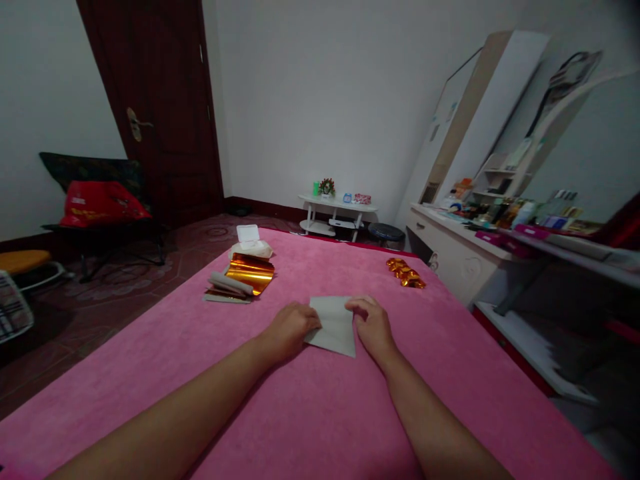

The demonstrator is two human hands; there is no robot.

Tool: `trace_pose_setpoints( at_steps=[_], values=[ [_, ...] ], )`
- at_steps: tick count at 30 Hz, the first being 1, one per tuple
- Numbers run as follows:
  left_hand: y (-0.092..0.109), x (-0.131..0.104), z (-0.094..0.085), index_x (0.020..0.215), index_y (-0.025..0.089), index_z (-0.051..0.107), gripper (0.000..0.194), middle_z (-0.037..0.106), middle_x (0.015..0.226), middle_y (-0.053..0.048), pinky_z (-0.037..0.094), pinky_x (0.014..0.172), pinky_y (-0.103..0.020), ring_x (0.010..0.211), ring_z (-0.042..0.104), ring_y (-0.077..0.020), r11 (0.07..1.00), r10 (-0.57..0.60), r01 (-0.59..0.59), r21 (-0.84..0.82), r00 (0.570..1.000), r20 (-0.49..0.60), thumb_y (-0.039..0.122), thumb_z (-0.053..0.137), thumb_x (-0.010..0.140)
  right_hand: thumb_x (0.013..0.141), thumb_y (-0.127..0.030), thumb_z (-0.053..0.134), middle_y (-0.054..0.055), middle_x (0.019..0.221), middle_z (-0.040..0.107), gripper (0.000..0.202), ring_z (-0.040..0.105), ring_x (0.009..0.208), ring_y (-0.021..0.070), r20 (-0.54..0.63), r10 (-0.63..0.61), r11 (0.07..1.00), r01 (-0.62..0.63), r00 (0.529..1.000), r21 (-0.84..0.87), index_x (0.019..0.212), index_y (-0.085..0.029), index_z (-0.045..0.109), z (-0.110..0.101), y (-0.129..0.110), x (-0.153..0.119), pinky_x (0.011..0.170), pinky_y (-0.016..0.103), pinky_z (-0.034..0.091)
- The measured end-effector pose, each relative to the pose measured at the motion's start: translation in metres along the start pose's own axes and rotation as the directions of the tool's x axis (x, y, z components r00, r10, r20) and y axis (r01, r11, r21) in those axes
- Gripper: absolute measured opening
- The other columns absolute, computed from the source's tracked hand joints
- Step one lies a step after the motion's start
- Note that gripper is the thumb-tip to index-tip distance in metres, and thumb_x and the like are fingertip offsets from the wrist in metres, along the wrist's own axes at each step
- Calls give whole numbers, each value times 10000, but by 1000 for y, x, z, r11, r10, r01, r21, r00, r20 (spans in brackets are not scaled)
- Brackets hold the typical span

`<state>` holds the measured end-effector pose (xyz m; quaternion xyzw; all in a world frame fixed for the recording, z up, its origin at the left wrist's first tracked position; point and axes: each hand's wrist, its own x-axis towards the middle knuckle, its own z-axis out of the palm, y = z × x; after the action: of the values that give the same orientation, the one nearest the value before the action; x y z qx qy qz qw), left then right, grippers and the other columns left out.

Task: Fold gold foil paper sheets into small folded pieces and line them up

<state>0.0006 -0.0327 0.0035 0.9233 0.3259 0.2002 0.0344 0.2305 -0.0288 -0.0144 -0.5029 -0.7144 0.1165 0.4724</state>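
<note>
A grey-white sheet of paper [333, 325] lies on the pink cover in front of me. My left hand [293, 327] is closed at the sheet's left edge, its fingertips resting on the paper. At the upper right corner, my right hand [369, 325] has thumb and fingers closed on the edge. To the left sits a stack of shiny orange-gold foil paper [253, 272], partly curled, with its grey backing [230, 283] showing. On the right are several folded gold foil pieces [406, 273] in a row.
Behind the foil stack are a small white open box [248, 233] and a pale wrapper [253, 249]. A white low stand [320, 201] is by the far wall, near a dark round stool [387, 233]. A cluttered dressing table [460, 230] flanks the right side; a chair holds a red bag [105, 203].
</note>
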Motion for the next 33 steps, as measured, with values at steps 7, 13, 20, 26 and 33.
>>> trace_pose_setpoints(
  at_steps=[7, 13, 20, 26, 33],
  values=[
    [2, -12, -5, 1020, 238, 690, 307, 701, 973, -57, 470, 820, -307, 921, 626, -210, 997, -52, 53, -53, 998, 32, 139, 569, 755, 638, 56, 450, 61, 1159, 644, 564, 571, 1096, 196, 339, -75, 996, 53, 938, 75, 1042, -245, 703, -26, -19, -22, 990, 411, 423],
    [-7, -12, -4, 1119, 232, 675, 379, 658, 1158, -69, 456, 877, -343, 1020, 579, -233, 975, 11, -2, -221, 999, 40, 357, 661, 760, 784, -107, 609, 49, 1067, 676, 282, 565, 1036, 216, 324, -93, 995, 75, 941, 65, 954, -292, 737, -25, -20, -31, 928, 408, 441],
    [-15, -16, -1, 1134, 287, 667, 312, 674, 1147, -44, 426, 908, -335, 1022, 576, -199, 884, 0, 18, -467, 999, 39, 407, 570, 863, 900, -225, 513, 48, 900, 660, 226, 599, 866, 177, 411, -14, 988, -49, 912, 144, 863, -222, 736, -27, -28, -31, 809, 316, 466],
    [-13, -14, 0, 1170, 284, 643, 342, 645, 1184, -44, 403, 930, -347, 1057, 541, -211, 908, 67, -48, -416, 997, 32, 347, 614, 836, 833, -214, 615, 51, 1111, 659, 221, 562, 1025, 208, 408, -26, 998, -2, 913, 70, 1019, -274, 718, -21, -27, -35, 910, 362, 437],
    [-8, -17, -4, 981, 235, 719, 243, 708, 958, -34, 418, 833, -282, 898, 581, -165, 871, -42, 54, -488, 998, 35, 315, 502, 908, 878, -239, 526, 42, 1041, 707, 243, 582, 986, 210, 450, 2, 994, -51, 893, 97, 1004, -287, 728, -22, -33, -37, 888, 367, 453]
  ],
)
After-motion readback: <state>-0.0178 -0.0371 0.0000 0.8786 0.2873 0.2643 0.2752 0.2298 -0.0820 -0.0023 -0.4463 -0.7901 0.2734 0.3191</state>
